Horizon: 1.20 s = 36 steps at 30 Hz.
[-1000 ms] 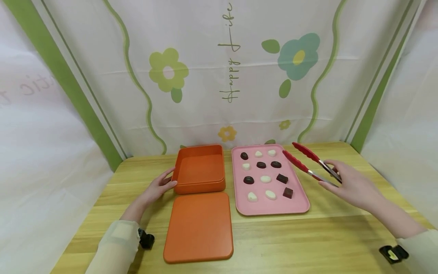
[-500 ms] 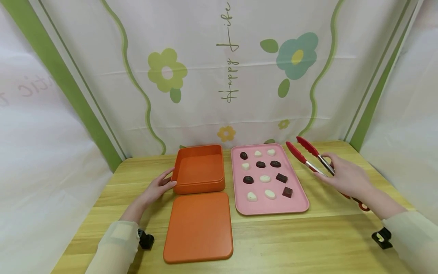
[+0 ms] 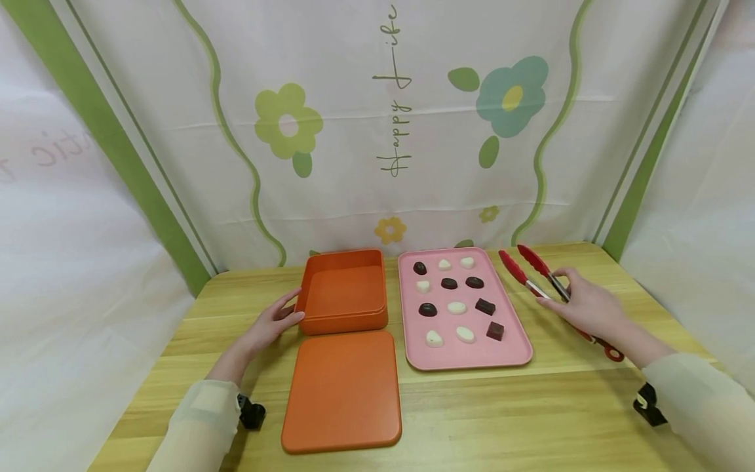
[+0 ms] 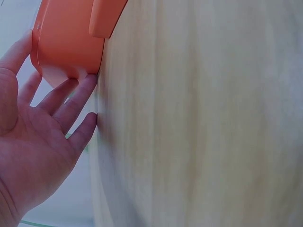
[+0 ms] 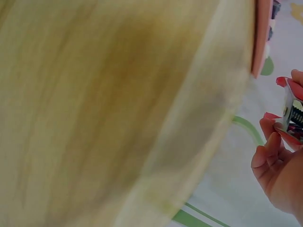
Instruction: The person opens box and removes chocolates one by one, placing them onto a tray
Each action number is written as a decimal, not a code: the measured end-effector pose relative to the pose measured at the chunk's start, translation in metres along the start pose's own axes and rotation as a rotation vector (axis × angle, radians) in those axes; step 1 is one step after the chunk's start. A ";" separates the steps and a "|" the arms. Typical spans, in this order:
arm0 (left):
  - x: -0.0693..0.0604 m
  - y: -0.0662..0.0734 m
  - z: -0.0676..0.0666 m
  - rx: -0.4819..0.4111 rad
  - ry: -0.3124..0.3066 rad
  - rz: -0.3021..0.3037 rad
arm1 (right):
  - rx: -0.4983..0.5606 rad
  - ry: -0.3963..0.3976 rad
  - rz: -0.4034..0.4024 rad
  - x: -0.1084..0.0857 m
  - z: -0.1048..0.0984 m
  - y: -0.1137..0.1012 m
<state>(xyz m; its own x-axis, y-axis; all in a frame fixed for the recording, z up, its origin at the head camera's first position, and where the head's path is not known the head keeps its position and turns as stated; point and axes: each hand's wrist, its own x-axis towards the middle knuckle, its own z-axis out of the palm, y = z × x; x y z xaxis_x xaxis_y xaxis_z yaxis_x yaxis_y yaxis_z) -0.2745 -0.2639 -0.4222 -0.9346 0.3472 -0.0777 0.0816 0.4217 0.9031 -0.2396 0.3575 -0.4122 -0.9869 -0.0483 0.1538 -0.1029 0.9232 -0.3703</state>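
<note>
At the left side of an orange box with a bare inside, my left hand touches the wall with spread, nearly straight fingers. In the left wrist view the left hand has its thumb and fingertips against the box. My right hand grips red-tipped metal tongs, held right of the pink tray. The tongs' two tips stand apart with nothing between them. Dark chocolates and white chocolates, several of each, lie in rows on the tray. The right wrist view shows the right hand only partly.
A flat orange lid lies on the wooden table in front of the box. Behind the table's back edge hangs a flowered white curtain. Black camera mounts sit at both wrists.
My right hand has shifted left and slightly away from me, and the tongs have turned, so their ringed end now shows. Their tips have moved right, off the tray's edge. My left hand stays put.
</note>
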 end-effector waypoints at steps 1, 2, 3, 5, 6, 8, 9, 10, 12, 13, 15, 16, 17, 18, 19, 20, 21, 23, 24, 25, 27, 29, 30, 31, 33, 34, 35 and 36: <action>0.000 0.000 0.000 0.001 0.000 0.000 | 0.003 -0.006 0.008 0.001 0.001 0.001; 0.000 0.000 0.000 0.001 0.001 0.001 | 0.006 -0.011 0.014 0.001 0.003 0.002; 0.000 0.000 0.000 0.001 0.002 0.002 | 0.009 -0.016 0.020 0.002 0.004 0.002; 0.000 -0.001 0.000 0.002 0.006 0.005 | 0.010 -0.025 0.028 0.002 0.007 0.004; 0.000 -0.001 0.000 0.003 0.008 0.005 | 0.012 -0.027 0.031 0.002 0.008 0.005; 0.000 0.000 0.000 0.003 0.008 0.005 | 0.017 -0.029 0.037 0.003 0.010 0.005; 0.001 0.000 0.000 0.003 0.006 0.002 | 0.018 -0.030 0.039 0.003 0.011 0.005; 0.001 0.000 0.000 0.005 0.005 0.000 | 0.020 -0.032 0.040 0.003 0.012 0.005; 0.001 0.000 0.000 0.010 0.006 -0.009 | 0.021 -0.033 0.042 0.004 0.014 0.006; 0.001 0.000 0.000 0.014 0.005 -0.009 | 0.023 -0.036 0.043 0.004 0.015 0.006; 0.001 -0.001 0.000 0.019 0.011 -0.015 | 0.027 -0.044 0.047 0.005 0.016 0.006; 0.001 -0.002 0.000 0.020 0.014 -0.015 | 0.031 -0.047 0.048 0.005 0.017 0.007; 0.001 -0.002 0.000 0.023 0.014 -0.015 | 0.034 -0.051 0.050 0.005 0.018 0.007; 0.001 -0.002 0.000 0.024 0.014 -0.014 | 0.038 -0.056 0.051 0.006 0.018 0.008; 0.001 -0.003 0.000 0.024 0.015 -0.015 | 0.041 -0.062 0.052 0.006 0.019 0.008; 0.002 -0.003 0.000 0.022 0.019 -0.018 | 0.044 -0.068 0.052 0.007 0.019 0.009; 0.002 -0.004 0.000 0.023 0.020 -0.018 | 0.047 -0.073 0.052 0.007 0.020 0.010; 0.002 -0.004 0.000 0.028 0.016 -0.013 | 0.055 -0.086 0.053 0.007 0.021 0.011; 0.002 -0.004 0.000 0.025 0.016 -0.012 | 0.060 -0.094 0.054 0.007 0.021 0.011; 0.002 -0.003 0.000 0.020 0.016 -0.011 | 0.065 -0.101 0.056 0.007 0.022 0.011; 0.001 -0.003 0.000 0.013 0.013 -0.006 | 0.077 -0.114 0.061 0.007 0.023 0.011; 0.001 -0.003 0.000 0.004 0.012 -0.004 | 0.085 -0.123 0.063 0.007 0.024 0.010; 0.001 -0.002 0.000 0.004 0.012 -0.004 | 0.085 -0.123 0.059 0.007 0.024 0.010; 0.001 -0.002 0.000 0.002 0.013 -0.005 | 0.086 -0.123 0.054 0.007 0.025 0.009; 0.001 -0.001 0.000 0.005 0.011 -0.005 | 0.081 -0.119 0.042 0.007 0.025 0.009; 0.001 0.000 0.000 0.008 0.010 -0.005 | 0.076 -0.117 0.035 0.008 0.026 0.009; 0.001 0.000 0.000 0.010 0.010 -0.006 | 0.072 -0.116 0.028 0.008 0.026 0.009; 0.001 0.000 0.000 0.008 0.010 -0.006 | 0.069 -0.115 0.026 0.008 0.026 0.009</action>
<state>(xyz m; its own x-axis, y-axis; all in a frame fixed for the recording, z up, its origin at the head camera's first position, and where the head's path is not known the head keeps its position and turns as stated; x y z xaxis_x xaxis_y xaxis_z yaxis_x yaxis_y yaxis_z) -0.2755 -0.2630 -0.4222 -0.9383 0.3367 -0.0789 0.0788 0.4304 0.8992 -0.2515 0.3556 -0.4380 -0.9967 -0.0715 0.0383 -0.0810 0.8963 -0.4360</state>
